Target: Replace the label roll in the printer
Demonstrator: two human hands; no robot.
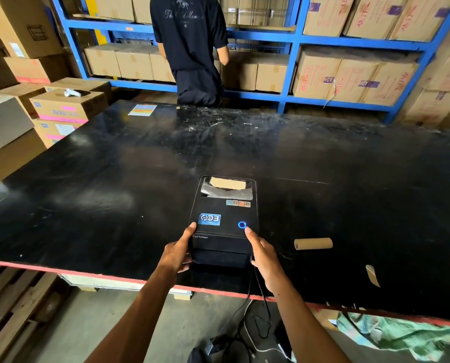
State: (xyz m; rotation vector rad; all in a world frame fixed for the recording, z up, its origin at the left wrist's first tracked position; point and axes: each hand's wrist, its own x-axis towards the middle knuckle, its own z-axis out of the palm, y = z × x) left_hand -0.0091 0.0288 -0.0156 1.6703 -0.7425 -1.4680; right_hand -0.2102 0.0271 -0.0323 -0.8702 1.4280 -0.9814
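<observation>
A person's two bare hands grip a black plastic desktop label printer (222, 221) sitting near the front edge of a wide, scuffed black bench (114, 179) in a warehouse. The left hand (176, 251) wraps the printer's front left corner, thumb lying on the top cover and fingers (186, 268) curled under the front face; the right hand (264, 255) presses against the front right corner, its thumb resting just beside a glowing blue ring button (242, 225). The printer's lid is closed, and through its clear rear window a brown cardboard core (228, 183) shows inside. An empty brown cardboard tube (313, 243) lies on its side on the bench to the right of the printer, apart from it, with a small scrap of brown paper (372, 275) nearer the bench edge. Black cables (258, 289) run from the printer's front over the red-trimmed edge to the floor. Across the bench, another person in a dark T-shirt (190, 35) faces blue steel shelving (292, 40) stacked with cardboard cartons (355, 77).
</observation>
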